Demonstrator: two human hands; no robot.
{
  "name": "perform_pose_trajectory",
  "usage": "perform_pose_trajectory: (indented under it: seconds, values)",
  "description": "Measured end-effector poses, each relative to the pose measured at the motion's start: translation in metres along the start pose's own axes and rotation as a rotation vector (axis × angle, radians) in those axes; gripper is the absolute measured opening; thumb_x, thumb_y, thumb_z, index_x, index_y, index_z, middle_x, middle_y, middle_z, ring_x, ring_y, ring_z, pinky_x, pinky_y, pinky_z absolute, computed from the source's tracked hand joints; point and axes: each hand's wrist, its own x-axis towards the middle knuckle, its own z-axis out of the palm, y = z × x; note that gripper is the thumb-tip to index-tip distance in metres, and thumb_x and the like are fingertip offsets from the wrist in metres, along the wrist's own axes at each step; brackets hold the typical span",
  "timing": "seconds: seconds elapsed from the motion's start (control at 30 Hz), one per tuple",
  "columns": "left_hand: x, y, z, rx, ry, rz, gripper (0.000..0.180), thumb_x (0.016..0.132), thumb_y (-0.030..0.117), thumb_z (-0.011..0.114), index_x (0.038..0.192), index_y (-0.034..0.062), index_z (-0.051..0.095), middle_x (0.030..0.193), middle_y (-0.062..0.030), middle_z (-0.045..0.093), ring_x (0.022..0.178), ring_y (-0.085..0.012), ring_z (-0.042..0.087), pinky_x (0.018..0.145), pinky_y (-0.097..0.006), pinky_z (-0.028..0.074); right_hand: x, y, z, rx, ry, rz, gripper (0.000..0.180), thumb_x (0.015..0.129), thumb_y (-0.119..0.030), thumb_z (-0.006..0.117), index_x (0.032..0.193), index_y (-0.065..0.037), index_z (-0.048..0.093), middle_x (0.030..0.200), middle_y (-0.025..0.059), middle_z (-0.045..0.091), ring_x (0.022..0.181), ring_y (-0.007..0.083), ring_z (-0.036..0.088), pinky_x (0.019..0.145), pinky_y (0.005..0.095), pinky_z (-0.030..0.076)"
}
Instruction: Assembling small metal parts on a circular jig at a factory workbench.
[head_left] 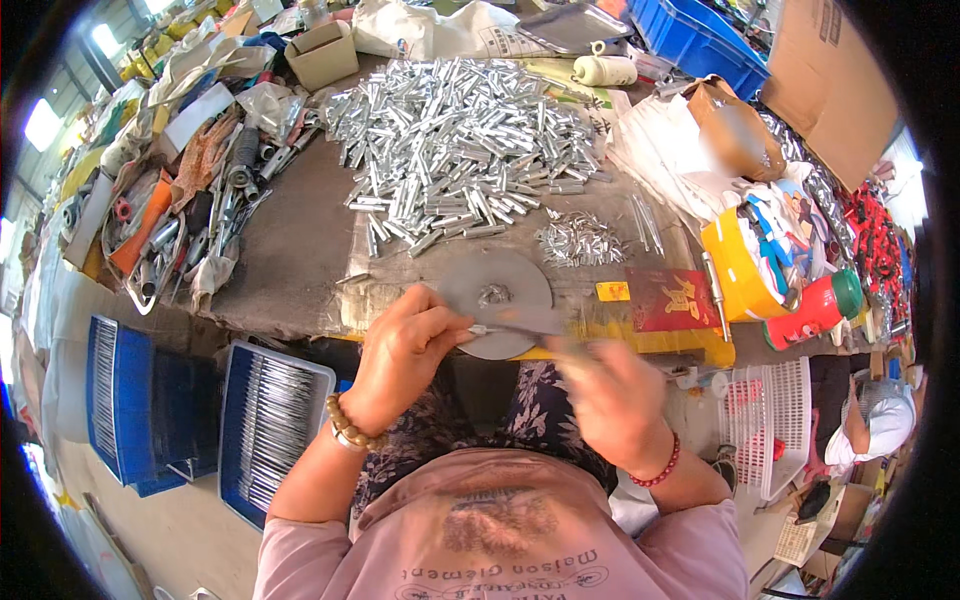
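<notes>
My left hand [405, 345] pinches a small silvery metal piece [478, 330] over the near part of a round grey metal disc [520, 275]. A little heap of tiny metal bits [494, 294] sits at the disc's middle. My right hand [618, 395], smeared by motion, is closed round the pale handle of a tool [568, 352]. The tool's dark, thin end reaches left toward the pinched piece; blur hides its exact kind and whether the two touch. Beyond the disc lies a large pile of short silvery metal tubes [460, 150]. Smaller metal pins [580, 240] form a heap to its right.
Thin rods [648, 224], a red card [672, 298] and a yellow box [740, 255] lie rightward on the bench. Assorted tools [200, 210] crowd the left. Blue bins [230, 430] with metal rods stand lower left, a white basket [790, 420] lower right. Another person [885, 425] sits far right.
</notes>
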Motion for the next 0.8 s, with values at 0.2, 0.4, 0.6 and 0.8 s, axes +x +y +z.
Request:
perform_pose_trajectory:
  seconds: [0.2, 0.4, 0.6, 0.8]
  values:
    - [0.01, 0.003, 0.009, 0.03, -0.05, 0.048, 0.014, 0.081, 0.002, 0.081, 0.094, 0.0051, 0.078, 0.088, -0.0123, 0.061, 0.081, -0.0331, 0.063, 0.072, -0.042, 0.051, -0.01, 0.013, 0.006, 0.004, -0.148, 0.166, 0.047, 0.089, -0.006, 0.068, 0.135, -0.014, 0.069, 0.093, 0.0096, 0.059, 0.077, 0.0317, 0.067, 0.061, 0.0438, 0.056]
    - [-0.021, -0.067, 0.007, 0.193, -0.052, 0.176, 0.016, 0.09, 0.009, 0.066, 0.102, 0.0063, 0.076, 0.107, -0.0105, 0.068, 0.102, -0.0266, 0.065, 0.089, -0.043, 0.052, 0.02, 0.052, 0.051, 0.132, -0.109, 0.111, 0.035, 0.086, -0.008, 0.066, 0.121, -0.009, 0.07, 0.103, 0.0121, 0.058, 0.097, 0.0345, 0.065, 0.078, 0.0469, 0.055]
    - [0.008, -0.01, -0.003, -0.032, -0.152, -0.011, 0.01, 0.091, 0.009, 0.08, 0.098, 0.0021, 0.077, 0.09, -0.0178, 0.068, 0.085, -0.0362, 0.065, 0.078, -0.047, 0.051, 0.0, 0.037, 0.058, -0.044, 0.058, 0.006, 0.015, 0.084, -0.015, 0.068, 0.091, -0.006, 0.059, 0.102, 0.0108, 0.054, 0.1, 0.0308, 0.058, 0.084, 0.043, 0.051]
    - [0.042, -0.087, 0.008, 0.286, 0.235, 1.189, 0.008, 0.091, 0.01, 0.081, 0.095, 0.0037, 0.077, 0.088, -0.0155, 0.068, 0.082, -0.0356, 0.064, 0.076, -0.047, 0.051, -0.005, 0.032, 0.071, 0.007, 0.029, 0.034, 0.016, 0.085, -0.011, 0.068, 0.094, -0.003, 0.057, 0.099, 0.0115, 0.058, 0.096, 0.0313, 0.061, 0.08, 0.0414, 0.053]
